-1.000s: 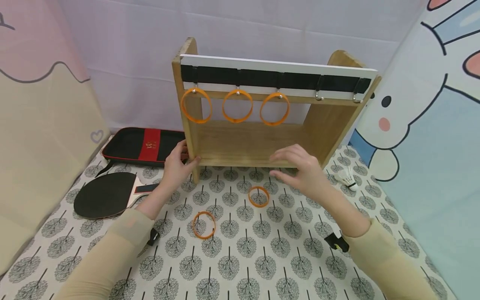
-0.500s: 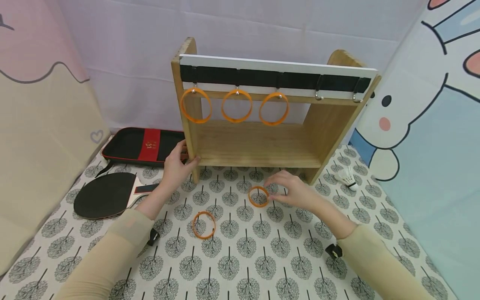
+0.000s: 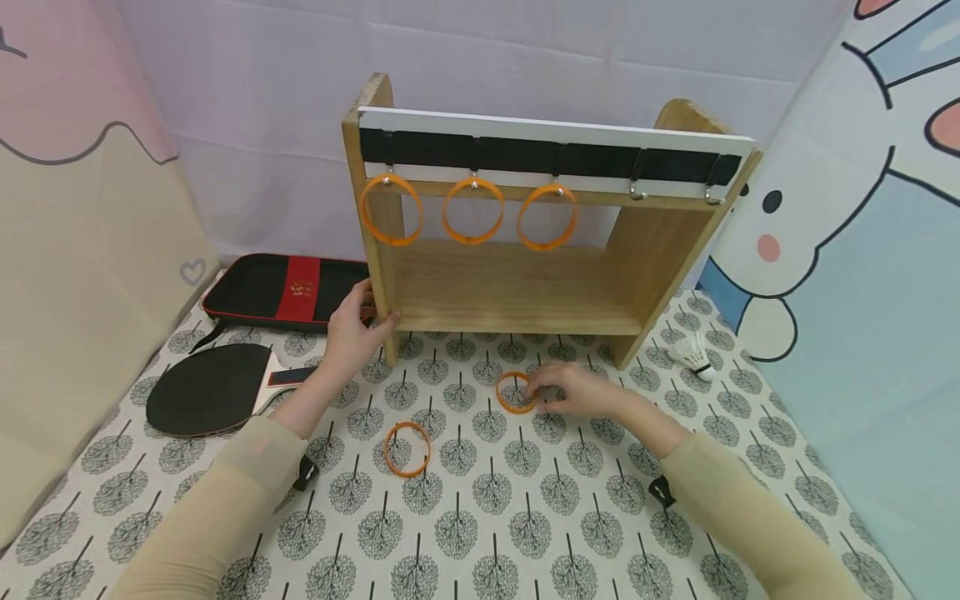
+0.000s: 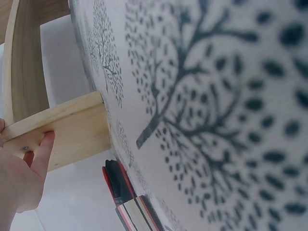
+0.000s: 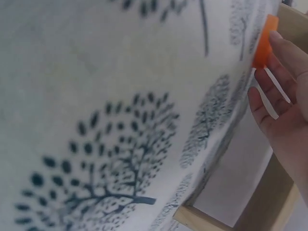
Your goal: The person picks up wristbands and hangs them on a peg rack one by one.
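My left hand grips the lower left side panel of a small wooden shelf, thumb at the front edge and fingers on the outer face. In the left wrist view its fingertips press on the panel. My right hand pinches the right edge of an orange ring lying on the tablecloth. The right wrist view has thumb and index finger at the ring, the other fingers loosely bent. A second orange ring lies nearer. Three orange rings, including the middle one, hang from hooks.
Two bare hooks are on the right of the shelf's black strip. A table tennis bat and a black and red case lie left. A shuttlecock lies right. Patterned cloth covers the table.
My right hand has come down from in front of the shelf to the ring on the table, its fingers closing at the ring's edge. The left hand keeps its hold on the shelf.
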